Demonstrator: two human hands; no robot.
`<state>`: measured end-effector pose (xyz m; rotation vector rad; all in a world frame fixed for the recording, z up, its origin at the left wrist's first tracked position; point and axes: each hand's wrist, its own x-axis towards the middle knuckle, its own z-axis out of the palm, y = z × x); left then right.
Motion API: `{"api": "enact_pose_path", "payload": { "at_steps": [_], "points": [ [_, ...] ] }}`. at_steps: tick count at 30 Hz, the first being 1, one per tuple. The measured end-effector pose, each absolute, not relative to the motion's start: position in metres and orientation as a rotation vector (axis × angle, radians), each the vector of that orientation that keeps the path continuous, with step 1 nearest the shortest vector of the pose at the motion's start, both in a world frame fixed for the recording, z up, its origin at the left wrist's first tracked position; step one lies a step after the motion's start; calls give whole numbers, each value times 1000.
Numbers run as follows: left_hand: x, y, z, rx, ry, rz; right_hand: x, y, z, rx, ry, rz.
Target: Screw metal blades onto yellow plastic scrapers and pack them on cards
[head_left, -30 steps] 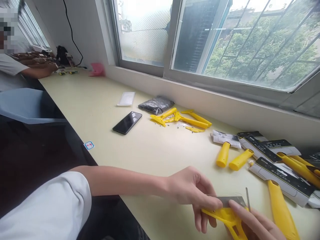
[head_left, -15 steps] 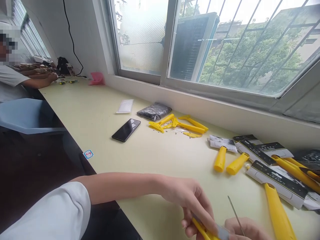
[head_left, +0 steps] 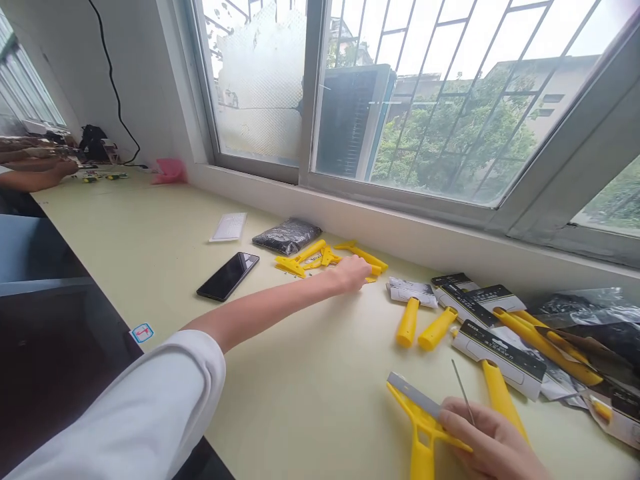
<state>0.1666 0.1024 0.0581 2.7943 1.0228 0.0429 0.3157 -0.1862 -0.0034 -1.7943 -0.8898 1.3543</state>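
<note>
My right hand (head_left: 493,433) grips a yellow scraper (head_left: 423,427) by the end of its head, at the lower right. A grey metal blade (head_left: 413,395) lies along the scraper's top edge. From the same hand a thin metal rod (head_left: 461,383) sticks up; its lower end is hidden. My left hand (head_left: 353,273) reaches across to the back of the table, its fingers curled down beside a yellow scraper handle (head_left: 376,261). Its fingertips are out of sight, and I cannot make out what they pinch. Other yellow scraper parts (head_left: 293,265) lie just left of it.
Along the back are a black plastic-wrapped packet (head_left: 287,235) and a white packet (head_left: 229,227). A phone (head_left: 229,277) lies in front. Packaged scrapers (head_left: 500,350) and loose yellow handles (head_left: 409,323) spread to the right. A person's arm (head_left: 45,173) rests at the far left.
My left hand has let go of the scraper and moved up to the parts at the back. The scraper stays in my right hand, and the view has turned right.
</note>
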Motion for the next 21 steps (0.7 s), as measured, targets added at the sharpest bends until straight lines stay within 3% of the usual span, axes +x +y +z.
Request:
{"api": "enact_pose_path", "payload": {
  "at_steps": [10, 21],
  "points": [
    [215, 119, 47, 2935, 966, -254, 316, -187, -5, -1728, -951, 1358],
    [158, 61, 88, 2785, 801, 542, 313, -185, 6, -1659, -963, 1383]
  ]
}}
